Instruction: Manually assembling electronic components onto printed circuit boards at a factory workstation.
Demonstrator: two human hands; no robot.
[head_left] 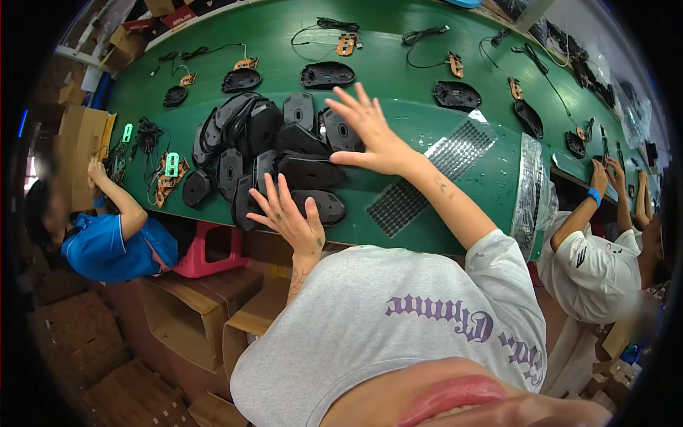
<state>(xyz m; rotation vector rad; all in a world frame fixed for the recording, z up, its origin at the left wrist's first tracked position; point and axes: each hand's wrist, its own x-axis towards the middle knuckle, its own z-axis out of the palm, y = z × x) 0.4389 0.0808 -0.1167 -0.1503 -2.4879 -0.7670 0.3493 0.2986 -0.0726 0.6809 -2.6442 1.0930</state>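
Observation:
A heap of black computer mouse shells lies on the green table in front of me. At the heap's near edge is my left hand, open with its fingers spread and nothing in it. My right hand reaches over the heap's right side, fingers apart and likewise holding nothing. Its thumb is by a shell; whether it touches cannot be made out. Close to my right forearm lies a clear sheet with rows of small dark round pads, partly hidden beneath that arm.
Across the green table stand open mouse bases with circuit boards and coiled cables. More boards lie at left. A co-worker in blue sits left, others in light shirts right. Cardboard boxes and a pink stool are below.

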